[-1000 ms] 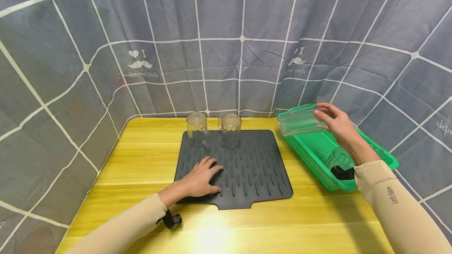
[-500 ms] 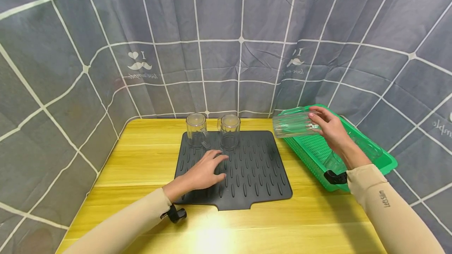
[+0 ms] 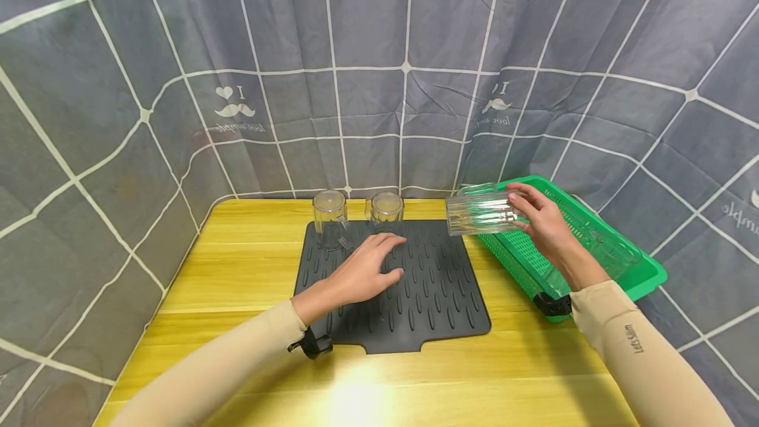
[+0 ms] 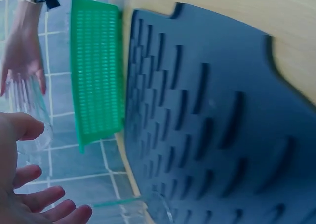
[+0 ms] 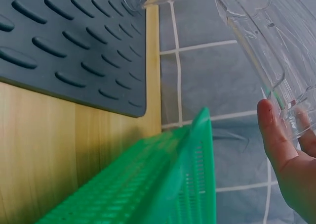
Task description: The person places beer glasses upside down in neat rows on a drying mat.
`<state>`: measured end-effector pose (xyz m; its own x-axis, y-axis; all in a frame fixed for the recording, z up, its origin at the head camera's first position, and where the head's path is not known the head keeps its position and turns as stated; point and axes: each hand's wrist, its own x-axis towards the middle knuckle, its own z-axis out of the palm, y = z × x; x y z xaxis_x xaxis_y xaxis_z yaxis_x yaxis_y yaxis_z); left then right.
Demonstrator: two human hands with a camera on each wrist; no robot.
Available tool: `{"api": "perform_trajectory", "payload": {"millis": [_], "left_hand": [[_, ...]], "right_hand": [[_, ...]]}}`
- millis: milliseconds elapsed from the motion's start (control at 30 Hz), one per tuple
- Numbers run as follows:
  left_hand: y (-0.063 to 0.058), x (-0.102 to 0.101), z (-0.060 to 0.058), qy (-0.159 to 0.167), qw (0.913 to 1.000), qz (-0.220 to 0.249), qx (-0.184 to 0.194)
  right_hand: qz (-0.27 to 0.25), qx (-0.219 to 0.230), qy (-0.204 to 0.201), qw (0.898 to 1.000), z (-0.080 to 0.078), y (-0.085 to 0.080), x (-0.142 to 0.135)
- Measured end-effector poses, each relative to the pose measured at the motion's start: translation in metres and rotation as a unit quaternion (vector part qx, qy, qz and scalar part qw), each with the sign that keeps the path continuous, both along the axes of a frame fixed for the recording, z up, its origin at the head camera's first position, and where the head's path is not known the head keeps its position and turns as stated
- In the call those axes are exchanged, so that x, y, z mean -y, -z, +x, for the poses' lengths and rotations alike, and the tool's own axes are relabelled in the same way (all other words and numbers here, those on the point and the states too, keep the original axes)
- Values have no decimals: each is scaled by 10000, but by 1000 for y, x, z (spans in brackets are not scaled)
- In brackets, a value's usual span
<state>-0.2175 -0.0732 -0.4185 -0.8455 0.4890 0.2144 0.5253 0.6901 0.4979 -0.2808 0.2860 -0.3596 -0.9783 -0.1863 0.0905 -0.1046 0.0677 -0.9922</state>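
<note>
My right hand [image 3: 542,226] grips a clear ribbed glass mug [image 3: 480,213] by one end, held sideways over the left rim of the green basket [image 3: 655,275]. The right wrist view shows the mug's handle [image 5: 279,75] with my thumb close beside it. My left hand [image 3: 364,272] hovers over the black drying mat [image 3: 439,308], fingers spread and holding nothing. Two more glass mugs stand at the back of the mat, one at the left [image 3: 329,216] and another beside it [image 3: 387,206], partly behind my left fingertips.
More clear glassware [image 3: 617,252] lies in the basket, partly hidden by my right forearm. The wooden table [image 3: 231,269] extends around the mat. A grey curtain [image 3: 367,104] with white lines hangs right behind the table's back edge.
The right hand has carried the mug leftward, from over the basket toward the mat. My left hand has lifted and moved right and farther back over the mat.
</note>
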Motion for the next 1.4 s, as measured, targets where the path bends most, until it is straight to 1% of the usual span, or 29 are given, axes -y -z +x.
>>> {"api": "perform_trajectory", "payload": {"millis": [167, 267, 367, 600, 733, 933, 1033, 1167, 1267, 1400], "left_hand": [[-11, -12, -4, -30, 9997, 191, 117], [-15, -18, -8, -60, 9995, 273, 157], [-17, -21, -11, -89, 9991, 370, 176], [-20, -29, -18, -164, 9969, 707, 298], [-21, -33, -22, -174, 9948, 919, 411], [-22, -37, -27, -112, 9921, 1108, 579], [-23, -38, -30, -88, 9889, 1294, 730], [-23, -38, -33, -57, 9830, 1549, 987], [-24, -37, -35, 4, 9763, 1799, 1201], [-26, -38, -38, 20, 9662, 2133, 1447]], "right_hand": [[-262, 30, -89, 9996, 0, 4, 7], [-549, 26, -189, 9983, -1, 7, 10], [-689, 46, -267, 9973, 0, 10, 14], [-362, 146, -318, 9987, 3, 14, 24], [-292, 171, -367, 9988, 3, 17, 30], [-398, 247, -468, 9978, 3, 20, 37], [-495, 255, -475, 9973, 3, 20, 41], [-489, 252, -501, 9972, 5, 21, 45], [-566, 281, -527, 9966, 5, 22, 48], [-827, 358, -555, 9944, 4, 22, 50]]}}
